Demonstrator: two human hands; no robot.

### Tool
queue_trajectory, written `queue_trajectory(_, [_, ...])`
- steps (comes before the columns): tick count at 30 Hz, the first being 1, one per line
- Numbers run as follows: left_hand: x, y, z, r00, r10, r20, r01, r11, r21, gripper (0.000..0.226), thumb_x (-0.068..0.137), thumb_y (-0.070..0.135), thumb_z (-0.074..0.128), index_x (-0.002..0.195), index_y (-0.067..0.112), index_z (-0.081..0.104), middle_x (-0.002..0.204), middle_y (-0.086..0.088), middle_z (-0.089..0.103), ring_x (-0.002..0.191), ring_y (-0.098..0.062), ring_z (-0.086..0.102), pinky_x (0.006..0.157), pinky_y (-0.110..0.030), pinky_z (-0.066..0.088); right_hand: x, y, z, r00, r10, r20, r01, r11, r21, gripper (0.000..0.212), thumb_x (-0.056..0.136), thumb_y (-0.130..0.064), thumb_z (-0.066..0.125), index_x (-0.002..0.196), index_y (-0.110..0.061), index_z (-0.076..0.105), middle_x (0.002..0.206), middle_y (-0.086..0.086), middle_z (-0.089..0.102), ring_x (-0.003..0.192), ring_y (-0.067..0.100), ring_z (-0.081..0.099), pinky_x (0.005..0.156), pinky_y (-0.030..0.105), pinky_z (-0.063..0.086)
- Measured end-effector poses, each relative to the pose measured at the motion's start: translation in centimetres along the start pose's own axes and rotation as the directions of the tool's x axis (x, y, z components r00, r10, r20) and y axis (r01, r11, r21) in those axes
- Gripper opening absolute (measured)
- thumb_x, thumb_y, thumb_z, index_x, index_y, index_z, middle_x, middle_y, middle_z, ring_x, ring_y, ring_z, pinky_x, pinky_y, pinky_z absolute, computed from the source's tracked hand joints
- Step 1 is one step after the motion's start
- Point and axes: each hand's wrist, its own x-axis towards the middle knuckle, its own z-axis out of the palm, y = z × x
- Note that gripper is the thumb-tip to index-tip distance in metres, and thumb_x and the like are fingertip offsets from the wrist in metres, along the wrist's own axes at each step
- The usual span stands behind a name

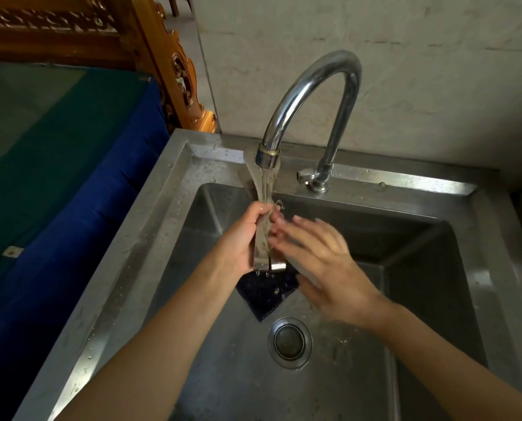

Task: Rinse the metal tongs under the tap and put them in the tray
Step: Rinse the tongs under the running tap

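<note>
The scene is dim and soft, lit mostly from the upper left; the pale plaster wall (pixel 405 71) is the brightest area. Bright streaks of glare run along the curved chrome tap (pixel 311 86) and the wet rim of the stainless steel sink (pixel 150 238), while the basin's right side falls into deep shadow. The right hand (pixel 320 256) is smeared by motion blur; the left hand (pixel 241 238) is sharper. Straight edges bow outward toward the frame corners.

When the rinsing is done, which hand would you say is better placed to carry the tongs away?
Probably the left hand: it already grips the tongs under the tap, while the right hand is open beside them.
</note>
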Motion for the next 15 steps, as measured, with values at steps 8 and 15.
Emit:
queue_trajectory(8, [-0.3, -2.3, -0.3, 0.999, 0.018, -0.040, -0.014, 0.996, 0.093, 0.024, 0.094, 0.023, 0.042, 0.073, 0.013, 0.043, 0.047, 0.007, 0.037, 0.033, -0.005, 0.031, 0.031, -0.015, 0.028, 5.0, 5.1, -1.0, 0.805, 0.546, -0.232, -0.513, 0.837, 0.189, 0.040, 0.097, -0.018, 0.042, 0.137, -0.016, 0.043, 0.114, 0.013, 0.061, 0.095, 0.019, 0.056, 0.077, 0.025, 0.044])
queue_trajectory(15, [-3.2, -6.9, -2.6, 0.984, -0.097, -0.152, 0.110, 0.990, 0.084, 0.030, 0.096, 0.030, 0.042, 0.070, 0.014, 0.044, 0.043, 0.007, 0.033, 0.030, -0.006, 0.028, 0.030, -0.014, 0.026, 6.7, 5.3, 0.5, 0.838, 0.514, -0.181, -0.494, 0.857, 0.148, 0.039, 0.098, -0.014, 0.041, 0.136, -0.007, 0.045, 0.110, 0.018, 0.061, 0.102, 0.031, 0.056, 0.087, 0.036, 0.046])
